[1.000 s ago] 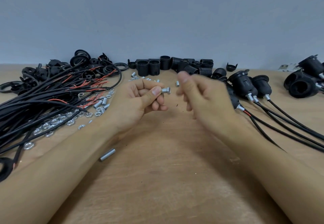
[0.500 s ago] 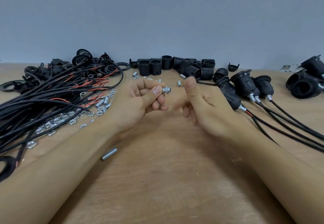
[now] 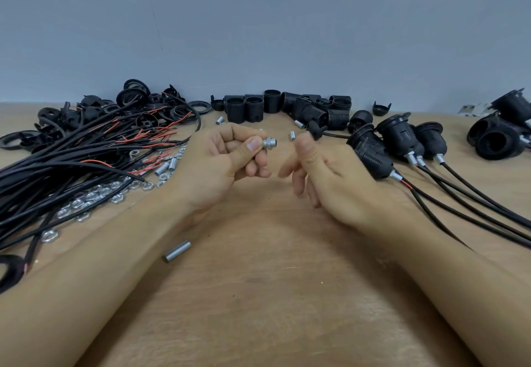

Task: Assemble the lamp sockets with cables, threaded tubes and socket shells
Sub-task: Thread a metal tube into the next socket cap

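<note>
Now the left hand [image 3: 221, 165] pinches a small, light, stiff threaded tube [image 3: 268, 143], nut on its tip, best gripped by the ridged barrel, while the right hand [image 3: 330, 179] hangs loose and empty at its three o'clock.

My view: a workbench against a bare wall.
I see a light wooden tabletop [image 3: 267, 294] meeting a plain blue-grey wall [image 3: 287, 27] under soft, even light.
</note>
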Action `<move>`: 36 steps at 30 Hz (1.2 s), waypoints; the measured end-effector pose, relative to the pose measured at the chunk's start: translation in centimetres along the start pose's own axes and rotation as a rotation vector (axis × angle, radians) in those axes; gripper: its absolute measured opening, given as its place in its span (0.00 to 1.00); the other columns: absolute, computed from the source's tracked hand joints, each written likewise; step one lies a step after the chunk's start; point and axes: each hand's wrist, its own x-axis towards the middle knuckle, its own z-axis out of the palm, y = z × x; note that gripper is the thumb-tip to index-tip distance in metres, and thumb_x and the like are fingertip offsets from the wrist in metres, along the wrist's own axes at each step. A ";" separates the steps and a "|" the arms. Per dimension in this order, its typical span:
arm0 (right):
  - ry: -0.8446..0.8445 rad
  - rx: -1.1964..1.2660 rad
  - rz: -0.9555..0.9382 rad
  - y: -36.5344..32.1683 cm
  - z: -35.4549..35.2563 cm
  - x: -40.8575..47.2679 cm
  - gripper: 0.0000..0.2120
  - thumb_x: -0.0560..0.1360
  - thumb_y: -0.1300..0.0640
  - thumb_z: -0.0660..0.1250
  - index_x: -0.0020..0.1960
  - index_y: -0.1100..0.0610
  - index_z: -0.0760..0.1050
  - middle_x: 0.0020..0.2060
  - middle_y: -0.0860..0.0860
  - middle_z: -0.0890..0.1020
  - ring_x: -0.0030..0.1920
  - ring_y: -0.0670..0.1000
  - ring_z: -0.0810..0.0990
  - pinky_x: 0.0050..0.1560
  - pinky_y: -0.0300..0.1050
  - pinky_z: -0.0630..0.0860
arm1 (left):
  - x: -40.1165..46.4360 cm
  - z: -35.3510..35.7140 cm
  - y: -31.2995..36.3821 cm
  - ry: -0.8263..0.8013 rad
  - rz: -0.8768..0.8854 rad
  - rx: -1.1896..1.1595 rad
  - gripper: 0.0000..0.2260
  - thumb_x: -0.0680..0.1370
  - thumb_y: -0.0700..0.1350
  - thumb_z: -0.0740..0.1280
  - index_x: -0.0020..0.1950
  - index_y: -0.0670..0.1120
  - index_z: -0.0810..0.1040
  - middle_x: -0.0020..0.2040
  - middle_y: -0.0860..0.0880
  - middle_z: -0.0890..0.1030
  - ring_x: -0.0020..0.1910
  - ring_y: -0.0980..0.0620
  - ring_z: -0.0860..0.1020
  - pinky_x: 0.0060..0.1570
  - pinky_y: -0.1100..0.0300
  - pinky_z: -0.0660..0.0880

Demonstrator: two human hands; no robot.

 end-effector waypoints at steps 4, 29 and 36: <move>0.082 0.166 -0.080 0.1 -0.4 0.0 0.26 0.79 0.33 0.46 0.55 0.47 0.77 0.32 0.49 0.79 0.26 0.45 0.75 0.30 0.38 0.70 | -0.2 0.2 -0.2 -0.021 0.014 0.121 0.04 0.80 0.34 0.64 0.50 0.37 0.78 0.31 0.48 0.79 0.27 0.55 0.76 0.44 0.50 0.80; 0.039 0.087 -0.016 0.3 0.3 0.0 0.23 0.82 0.40 0.52 0.44 0.53 0.79 0.31 0.50 0.80 0.25 0.46 0.76 0.29 0.41 0.71 | -0.5 0.3 -0.2 -0.130 0.061 0.255 0.03 0.80 0.33 0.63 0.48 0.40 0.73 0.30 0.50 0.80 0.29 0.52 0.77 0.35 0.62 0.75; 0.009 0.097 -0.022 0.3 0.1 0.0 0.27 0.81 0.38 0.51 0.43 0.55 0.80 0.31 0.49 0.80 0.26 0.46 0.76 0.29 0.35 0.70 | -0.4 0.4 -0.3 -0.112 0.089 0.274 0.01 0.80 0.32 0.63 0.50 0.35 0.73 0.29 0.50 0.80 0.28 0.53 0.77 0.35 0.60 0.75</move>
